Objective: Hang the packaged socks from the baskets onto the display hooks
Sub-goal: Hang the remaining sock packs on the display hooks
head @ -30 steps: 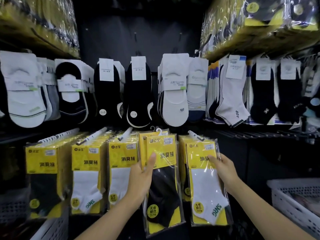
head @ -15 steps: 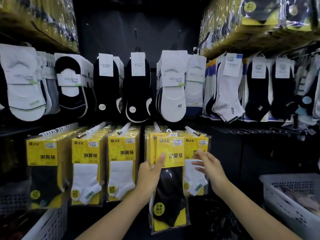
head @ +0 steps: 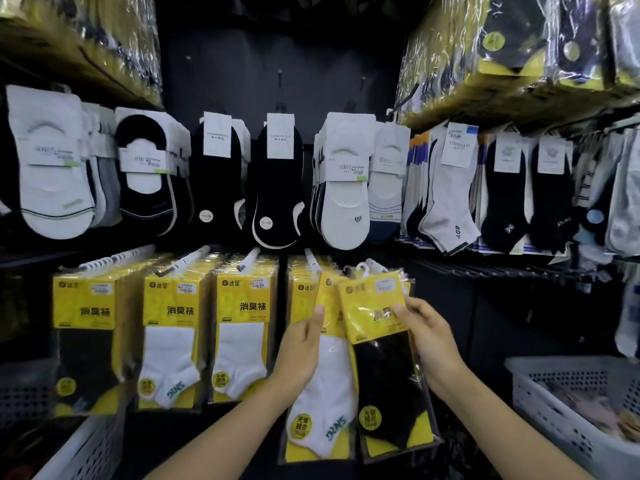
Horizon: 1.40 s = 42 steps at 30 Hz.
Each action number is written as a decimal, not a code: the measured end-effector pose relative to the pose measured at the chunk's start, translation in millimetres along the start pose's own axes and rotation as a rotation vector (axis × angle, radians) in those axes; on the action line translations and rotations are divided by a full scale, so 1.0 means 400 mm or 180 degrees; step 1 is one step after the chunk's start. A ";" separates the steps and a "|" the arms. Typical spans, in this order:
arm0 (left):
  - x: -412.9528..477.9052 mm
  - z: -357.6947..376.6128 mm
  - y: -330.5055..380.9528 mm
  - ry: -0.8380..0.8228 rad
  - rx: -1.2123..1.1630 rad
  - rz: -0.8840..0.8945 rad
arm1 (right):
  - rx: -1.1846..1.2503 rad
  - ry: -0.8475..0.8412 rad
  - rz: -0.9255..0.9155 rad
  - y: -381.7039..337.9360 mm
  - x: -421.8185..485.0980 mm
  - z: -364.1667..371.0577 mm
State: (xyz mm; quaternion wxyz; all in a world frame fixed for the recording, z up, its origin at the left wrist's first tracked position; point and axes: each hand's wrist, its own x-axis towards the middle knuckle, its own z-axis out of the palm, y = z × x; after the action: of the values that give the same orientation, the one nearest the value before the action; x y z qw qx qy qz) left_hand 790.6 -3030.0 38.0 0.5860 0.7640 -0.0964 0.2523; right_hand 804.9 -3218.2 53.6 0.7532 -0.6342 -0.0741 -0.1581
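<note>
At the hooks (head: 311,258), your left hand (head: 301,351) pinches the white pack (head: 329,393), your right hand (head: 429,344) the black pack (head: 384,375): probably light, slippery film, so grip the card top.

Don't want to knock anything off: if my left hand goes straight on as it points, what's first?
Likely the hanging yellow packs just above the left hand, which grips the white-sock pack; depth is unclear.

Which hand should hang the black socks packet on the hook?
The right hand, probably. It pinches the yellow plastic packet of black socks, and that packet's top sits right under the white display hook. The left hand holds the yellow plastic packet of white socks instead.
</note>
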 end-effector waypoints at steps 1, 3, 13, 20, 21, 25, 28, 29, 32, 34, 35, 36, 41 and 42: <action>0.003 -0.007 -0.006 -0.0024 0.0111 0.0118 | 0.0164 0.0085 -0.0037 -0.007 0.007 -0.004; 0.009 -0.019 -0.017 0.0001 0.0184 0.0123 | 0.0382 0.0285 -0.0037 -0.017 0.024 -0.021; 0.023 -0.044 -0.024 0.0285 -0.0117 -0.0033 | 0.0007 0.0869 0.0277 0.063 0.082 -0.151; 0.044 -0.030 -0.020 0.0302 -0.0065 -0.0068 | -0.0587 0.0512 -0.0022 0.086 0.178 -0.086; 0.045 -0.028 -0.022 0.0299 -0.0053 -0.0063 | -0.0633 0.0540 -0.0005 0.097 0.187 -0.076; 0.047 -0.015 -0.029 0.0285 -0.0073 -0.0071 | -0.0512 0.0905 0.0338 0.132 0.206 -0.048; 0.039 -0.003 -0.030 0.0235 -0.0192 -0.0132 | -0.0685 0.1327 0.0618 0.144 0.195 -0.052; 0.035 0.002 -0.031 0.0214 -0.0223 -0.0168 | -0.0753 0.1439 0.0661 0.145 0.186 -0.056; 0.024 0.026 -0.032 0.0119 -0.0296 -0.0213 | -0.0705 0.1261 0.0622 0.135 0.149 -0.071; 0.018 0.054 -0.033 -0.0031 -0.0404 -0.0259 | -0.0483 0.0712 0.0546 0.113 0.113 -0.066; 0.017 0.071 -0.032 -0.0125 -0.0434 -0.0299 | -0.0367 0.0403 0.0522 0.097 0.092 -0.060; 0.014 0.090 -0.029 -0.0212 -0.0463 -0.0342 | -0.0303 0.0114 0.0496 0.085 0.075 -0.054; -0.002 0.180 -0.004 -0.0475 -0.0780 -0.0292 | -0.0376 0.0017 0.0300 0.068 0.037 -0.055; -0.007 0.192 -0.003 -0.0539 -0.0851 -0.0279 | -0.0266 0.0198 0.0274 0.068 0.039 -0.067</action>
State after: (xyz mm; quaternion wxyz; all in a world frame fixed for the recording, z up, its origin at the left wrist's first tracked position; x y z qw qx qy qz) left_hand 809.8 -3102.7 21.3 0.6827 0.7011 -0.1447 0.1460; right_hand 826.3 -3242.7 28.4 0.7341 -0.6624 -0.0167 -0.1482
